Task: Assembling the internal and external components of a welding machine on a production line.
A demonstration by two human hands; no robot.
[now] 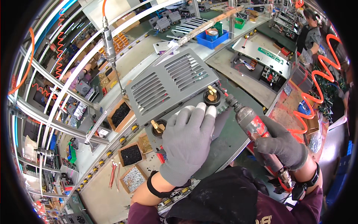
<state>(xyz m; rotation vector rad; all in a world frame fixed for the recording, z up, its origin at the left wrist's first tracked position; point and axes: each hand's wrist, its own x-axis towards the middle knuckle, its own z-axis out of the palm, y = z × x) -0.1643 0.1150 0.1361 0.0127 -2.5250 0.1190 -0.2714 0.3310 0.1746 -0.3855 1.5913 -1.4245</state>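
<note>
My right hand (286,145), in a grey glove, wraps around a worn red and dark air screwdriver (249,120). Its bit points at the near right corner of a grey metal housing (153,76) with two rows of slots. My left hand (188,140), also gloved, lies with fingers stretched against the housing's near side; its thumb is hidden. Just beyond those fingertips a brass fitting (212,93) rises from a round black knob-like base. Left of the hand stands a second brass fitting (158,127) on a similar base. Whether the bit touches a screw is too small to tell.
Trays of black screws (130,155), silver screws (133,179) and brass-coloured parts (145,143) sit at left. Another air screwdriver (109,46) hangs above the housing's left side. A coiled orange hose (317,84) runs at right. A co-worker (310,33) stands at far right.
</note>
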